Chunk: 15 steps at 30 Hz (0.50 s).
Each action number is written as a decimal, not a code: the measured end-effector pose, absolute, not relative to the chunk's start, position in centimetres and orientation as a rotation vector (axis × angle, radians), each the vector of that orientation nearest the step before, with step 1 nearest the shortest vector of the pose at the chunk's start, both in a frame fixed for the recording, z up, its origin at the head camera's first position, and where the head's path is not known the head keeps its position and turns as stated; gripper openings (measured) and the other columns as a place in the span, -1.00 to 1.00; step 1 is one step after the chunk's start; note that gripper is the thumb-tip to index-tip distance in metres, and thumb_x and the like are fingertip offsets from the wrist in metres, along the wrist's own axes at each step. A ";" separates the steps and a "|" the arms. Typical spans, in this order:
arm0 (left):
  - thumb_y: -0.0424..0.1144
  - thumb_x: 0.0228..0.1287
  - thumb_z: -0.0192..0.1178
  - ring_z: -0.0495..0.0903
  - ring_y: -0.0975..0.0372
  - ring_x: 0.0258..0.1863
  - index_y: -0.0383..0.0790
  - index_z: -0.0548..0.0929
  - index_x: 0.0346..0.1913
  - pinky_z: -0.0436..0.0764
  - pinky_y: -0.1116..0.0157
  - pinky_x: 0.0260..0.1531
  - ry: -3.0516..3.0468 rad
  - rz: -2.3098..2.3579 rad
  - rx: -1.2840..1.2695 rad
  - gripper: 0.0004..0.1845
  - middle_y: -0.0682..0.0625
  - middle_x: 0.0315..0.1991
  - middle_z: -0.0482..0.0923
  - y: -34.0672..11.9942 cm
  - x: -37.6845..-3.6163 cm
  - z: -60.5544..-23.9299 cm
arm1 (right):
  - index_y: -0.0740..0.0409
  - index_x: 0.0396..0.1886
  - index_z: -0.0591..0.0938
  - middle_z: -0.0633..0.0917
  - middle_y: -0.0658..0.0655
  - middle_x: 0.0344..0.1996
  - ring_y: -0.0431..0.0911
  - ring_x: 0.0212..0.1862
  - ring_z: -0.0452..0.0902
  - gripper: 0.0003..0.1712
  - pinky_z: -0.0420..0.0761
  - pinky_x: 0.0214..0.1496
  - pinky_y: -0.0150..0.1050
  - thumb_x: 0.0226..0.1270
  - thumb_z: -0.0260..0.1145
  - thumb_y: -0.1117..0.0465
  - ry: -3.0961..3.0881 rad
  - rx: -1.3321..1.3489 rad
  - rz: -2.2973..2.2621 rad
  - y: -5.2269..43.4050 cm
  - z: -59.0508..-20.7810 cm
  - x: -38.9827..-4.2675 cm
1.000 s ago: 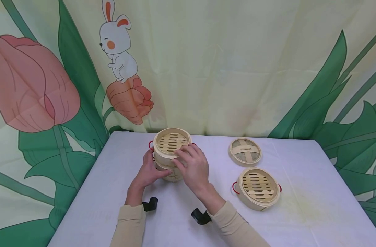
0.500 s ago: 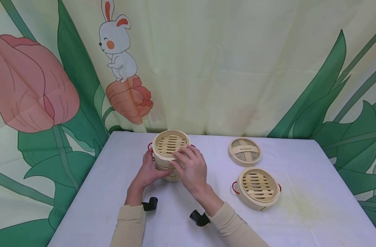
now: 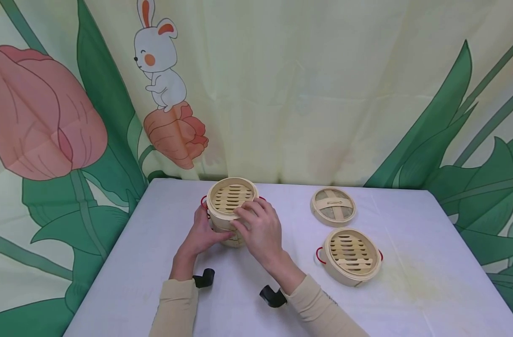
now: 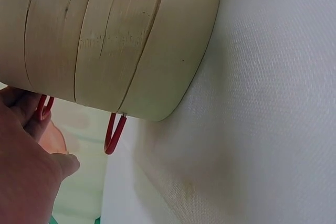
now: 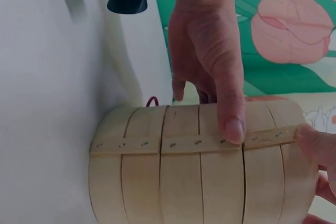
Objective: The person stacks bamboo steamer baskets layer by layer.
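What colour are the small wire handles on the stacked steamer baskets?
Red; the handles show best in the left wrist view.

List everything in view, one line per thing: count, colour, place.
stacked steamer baskets: one stack, at least two tiers, pale bamboo with red wire handles, table's back left, between both hands
single steamer basket: one, pale bamboo with red handles, table's right, apart from the stack
steamer lid: one, pale bamboo, behind the single basket
table: one, covered in white cloth
backdrop: one, pale yellow with green leaves, pink tulips and a white rabbit
wrist cameras: two, black, one on each wrist
sleeves: two, beige
left hand: one, holds the stack's lower side
right hand: one, fingers on the top tier's rim and side
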<state>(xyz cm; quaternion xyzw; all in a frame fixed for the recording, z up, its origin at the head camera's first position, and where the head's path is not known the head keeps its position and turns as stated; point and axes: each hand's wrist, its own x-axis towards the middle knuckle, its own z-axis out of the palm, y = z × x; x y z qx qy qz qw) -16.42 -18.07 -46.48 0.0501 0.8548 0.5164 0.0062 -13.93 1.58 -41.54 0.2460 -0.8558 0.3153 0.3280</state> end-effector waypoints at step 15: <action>-0.07 -0.15 0.66 0.05 -0.04 0.44 -0.14 -0.06 0.57 0.22 -0.13 0.37 2.682 1.593 0.156 0.32 -0.21 0.46 -0.03 -18.1 -16.5 -46.5 | 0.05 -0.19 0.83 0.71 0.08 -0.18 0.13 0.10 0.53 -0.70 0.48 0.24 0.00 0.03 0.65 0.14 -2.250 0.658 0.819 1.7 -41.5 -14.0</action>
